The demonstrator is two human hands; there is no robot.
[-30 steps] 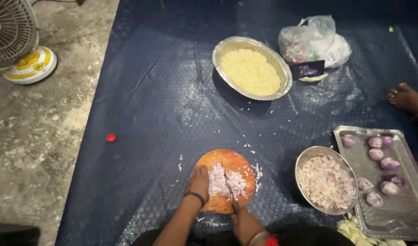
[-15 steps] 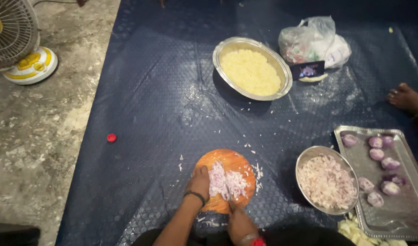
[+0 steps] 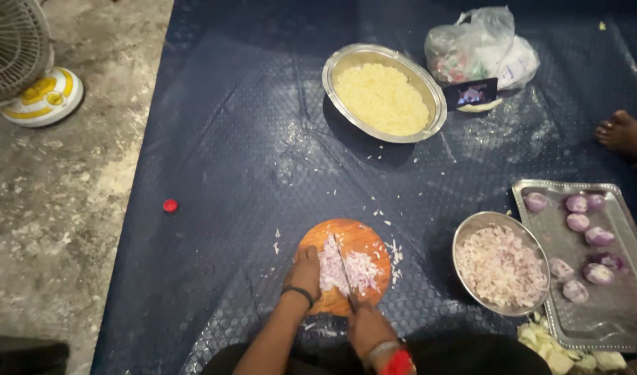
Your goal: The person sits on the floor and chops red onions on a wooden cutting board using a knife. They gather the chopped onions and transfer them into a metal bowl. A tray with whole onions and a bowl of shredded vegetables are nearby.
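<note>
Chopping onion on the board: my right hand is clamped on the knife. My left hand lies flat at the board's left edge to steady it; bowl right of the board for cut pieces.

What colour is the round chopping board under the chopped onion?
Orange-brown; the chopping board shows best in the head view.

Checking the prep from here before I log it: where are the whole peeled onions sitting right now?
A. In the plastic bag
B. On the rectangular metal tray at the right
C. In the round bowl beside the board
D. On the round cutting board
B: the whole peeled onions lie on the rectangular metal tray, while the round bowl and cutting board hold only chopped pieces.
</note>
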